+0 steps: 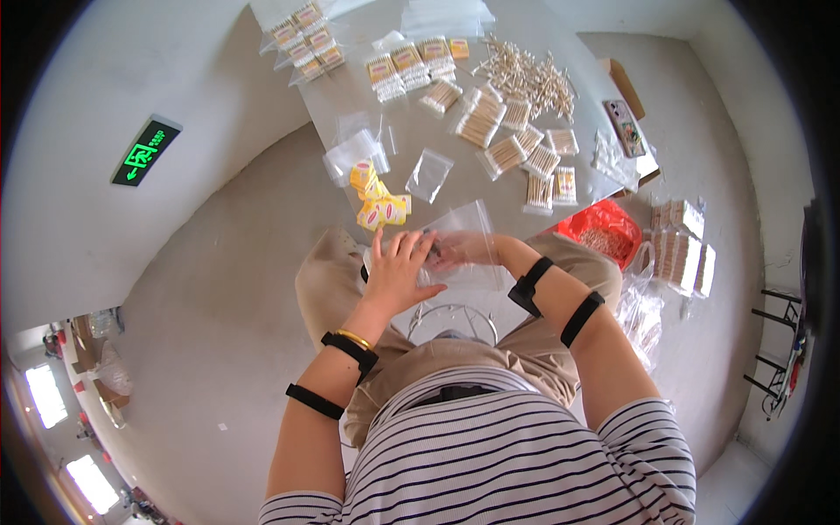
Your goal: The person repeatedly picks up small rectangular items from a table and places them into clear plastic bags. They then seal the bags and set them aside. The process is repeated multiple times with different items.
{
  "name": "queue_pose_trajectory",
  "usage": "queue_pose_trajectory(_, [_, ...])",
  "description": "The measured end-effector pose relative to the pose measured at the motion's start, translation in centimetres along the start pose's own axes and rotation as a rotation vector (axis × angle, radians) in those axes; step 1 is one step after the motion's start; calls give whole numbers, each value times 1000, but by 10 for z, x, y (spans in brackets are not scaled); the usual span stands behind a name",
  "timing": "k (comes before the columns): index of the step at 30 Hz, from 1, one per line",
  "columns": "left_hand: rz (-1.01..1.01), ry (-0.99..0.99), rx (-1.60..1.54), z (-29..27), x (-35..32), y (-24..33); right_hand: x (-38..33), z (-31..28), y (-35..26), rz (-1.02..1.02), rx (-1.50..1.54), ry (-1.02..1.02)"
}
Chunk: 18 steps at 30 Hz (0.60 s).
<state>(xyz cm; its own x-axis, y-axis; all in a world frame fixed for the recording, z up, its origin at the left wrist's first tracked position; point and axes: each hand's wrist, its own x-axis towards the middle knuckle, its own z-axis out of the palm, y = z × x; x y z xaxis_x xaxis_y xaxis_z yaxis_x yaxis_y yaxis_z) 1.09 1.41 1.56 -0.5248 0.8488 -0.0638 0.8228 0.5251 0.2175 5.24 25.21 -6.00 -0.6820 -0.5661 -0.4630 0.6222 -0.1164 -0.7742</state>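
A large clear plastic bag is held at the table's near edge, above my lap. My right hand shows through the film and grips the bag; whether it is inside or behind it I cannot tell. My left hand lies against the bag's left side, fingers stretched and thumb apart. Just beyond the left hand is a loose pile of yellow-and-white cards. A small clear bag lies flat on the grey table, near a stack of clear bags.
Small packs of cotton swabs spread over the table's right side, beside a loose swab heap. Carded packs line the far side. A phone lies at the right edge. Below are a red bag-lined container and stacked packs.
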Motion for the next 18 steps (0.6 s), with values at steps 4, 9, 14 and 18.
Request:
queue_pose_trajectory(4, [-7, 42, -23, 4, -2, -3, -37, -29, -33, 249, -109, 183])
queue_pose_trajectory(9, [23, 116, -72, 11, -3, -5, -79, -102, -102, 93, -429, 618])
queue_pose_trajectory(14, [-2, 106, -74, 8, -6, -7, 9, -102, -214, -287, -892, 994])
queue_pose_trajectory(18, [-10, 85, -116, 11, -4, -7, 98, -114, -257, -252, -868, 1042])
